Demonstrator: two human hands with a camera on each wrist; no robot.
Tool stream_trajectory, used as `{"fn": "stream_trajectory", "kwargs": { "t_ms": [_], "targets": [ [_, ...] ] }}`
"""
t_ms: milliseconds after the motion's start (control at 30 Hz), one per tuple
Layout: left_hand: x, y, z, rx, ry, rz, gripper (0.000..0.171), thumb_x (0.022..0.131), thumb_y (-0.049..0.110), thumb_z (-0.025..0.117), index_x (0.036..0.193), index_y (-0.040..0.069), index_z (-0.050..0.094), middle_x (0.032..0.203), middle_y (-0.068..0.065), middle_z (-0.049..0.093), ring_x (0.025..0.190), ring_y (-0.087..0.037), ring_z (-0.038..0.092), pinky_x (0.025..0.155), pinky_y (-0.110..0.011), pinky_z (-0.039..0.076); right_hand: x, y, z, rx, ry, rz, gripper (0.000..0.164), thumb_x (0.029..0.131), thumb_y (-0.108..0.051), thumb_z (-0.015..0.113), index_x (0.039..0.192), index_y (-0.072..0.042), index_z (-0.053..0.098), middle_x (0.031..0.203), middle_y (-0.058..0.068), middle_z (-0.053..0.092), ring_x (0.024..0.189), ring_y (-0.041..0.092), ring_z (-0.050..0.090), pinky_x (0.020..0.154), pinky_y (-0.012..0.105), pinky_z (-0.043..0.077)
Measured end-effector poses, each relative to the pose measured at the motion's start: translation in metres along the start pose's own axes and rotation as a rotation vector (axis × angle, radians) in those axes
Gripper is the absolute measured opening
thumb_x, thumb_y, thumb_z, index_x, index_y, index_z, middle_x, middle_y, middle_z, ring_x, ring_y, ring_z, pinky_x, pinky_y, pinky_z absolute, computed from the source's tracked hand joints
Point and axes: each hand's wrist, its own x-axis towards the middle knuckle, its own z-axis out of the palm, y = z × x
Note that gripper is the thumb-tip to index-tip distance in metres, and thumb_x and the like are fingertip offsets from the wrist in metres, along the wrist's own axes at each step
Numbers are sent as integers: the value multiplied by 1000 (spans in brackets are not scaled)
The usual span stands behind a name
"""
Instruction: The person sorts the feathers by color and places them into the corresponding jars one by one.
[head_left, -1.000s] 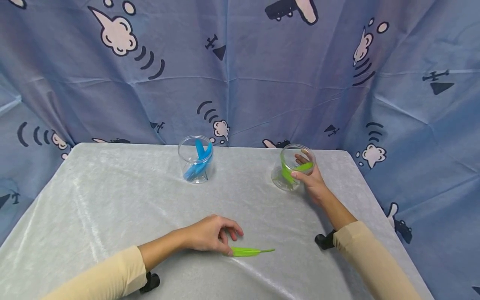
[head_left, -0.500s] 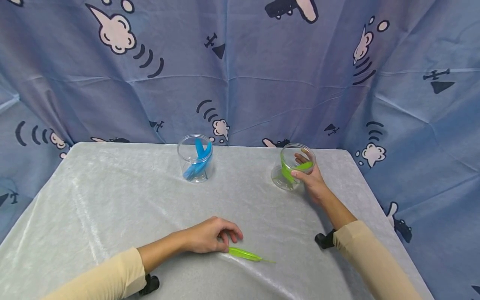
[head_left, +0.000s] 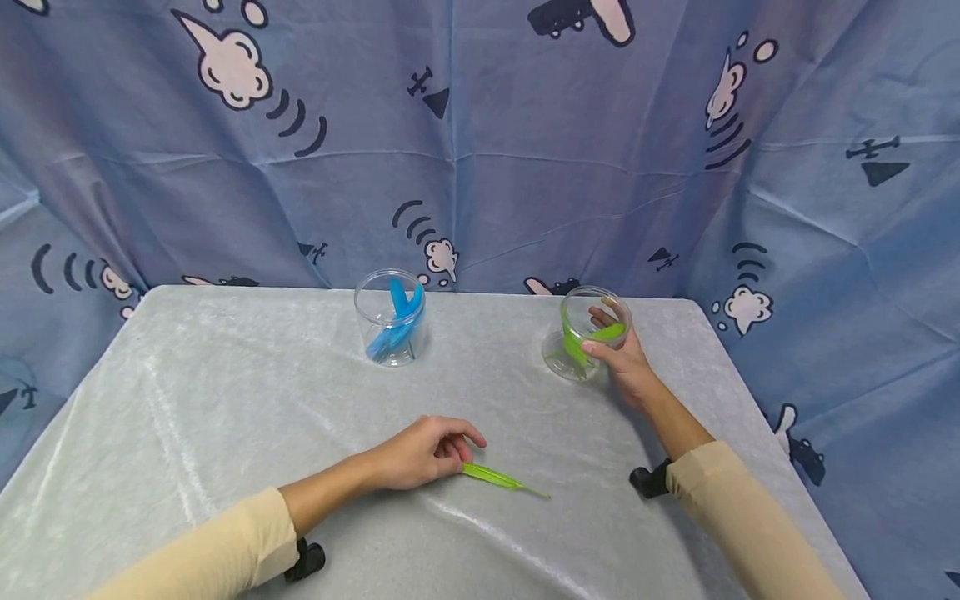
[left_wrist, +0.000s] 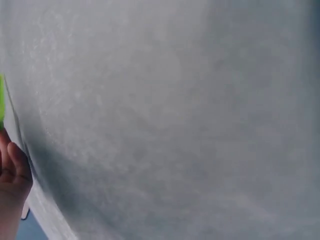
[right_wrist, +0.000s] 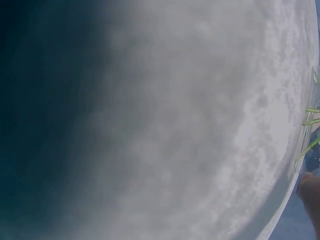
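Observation:
Between its thumb and fingers my left hand point(head_left: 423, 454) pinches a green feather point(head_left: 491, 475) by its vane end, the thin quill pointing right. It is low over the front middle of the table. At the far right my right hand point(head_left: 630, 367) grips a clear plastic cup point(head_left: 555, 360) that stands upright with green feathers point(head_left: 576, 346) inside. Only part of the left hand point(left_wrist: 12, 175) and a bit of the green feather point(left_wrist: 1, 100) show in the left wrist view. A digit of the right hand point(right_wrist: 310, 195) and green quills point(right_wrist: 312, 110) edge into the right wrist view.
A second clear cup point(head_left: 371, 325) holding blue feathers point(head_left: 397, 329) stands back left of centre. Pale grey cloth point(head_left: 247, 383) covers the table. Behind it hangs a blue printed curtain point(head_left: 510, 208).
My left hand first draws the feather slightly left and its quill tips down, then moves it away from me, up off its former spot. The right hand and both cups stay put.

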Motion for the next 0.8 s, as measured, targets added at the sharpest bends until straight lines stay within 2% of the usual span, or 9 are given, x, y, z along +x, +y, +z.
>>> {"fn": "stream_trajectory", "kwargs": {
  "t_ms": [133, 400, 567, 800],
  "targets": [
    [7, 1, -2, -3, 56, 7, 29, 90, -7, 64, 118, -2, 66, 87, -2, 67, 74, -9, 59, 69, -21, 51, 0, 0, 0, 5, 0, -1, 85, 87, 6, 62, 155, -16, 17, 161, 20, 23, 150, 30, 18, 121, 51, 14],
    [27, 15, -12, -5, 187, 23, 29, 89, -5, 68, 117, -1, 66, 85, -2, 67, 74, -10, 61, 65, -24, 50, 0, 0, 1, 16, 4, -11, 85, 86, 8, 62, 155, -14, 18, 160, 21, 23, 150, 31, 18, 120, 48, 16],
    [46, 29, -22, -6, 279, 62, 27, 89, -4, 67, 115, 2, 67, 85, -2, 67, 76, -10, 62, 69, -26, 52, 0, 1, 0, 12, 1, -16, 85, 86, 8, 61, 155, -14, 18, 160, 22, 22, 150, 31, 18, 120, 46, 19],
    [71, 54, -37, -26, 398, 121, 26, 90, -2, 67, 116, 2, 67, 86, -5, 68, 77, -14, 63, 71, -30, 54, 1, 2, 0, 9, -3, -12, 85, 87, 8, 61, 155, -14, 16, 161, 20, 23, 150, 31, 18, 120, 51, 15]
  ]
}}
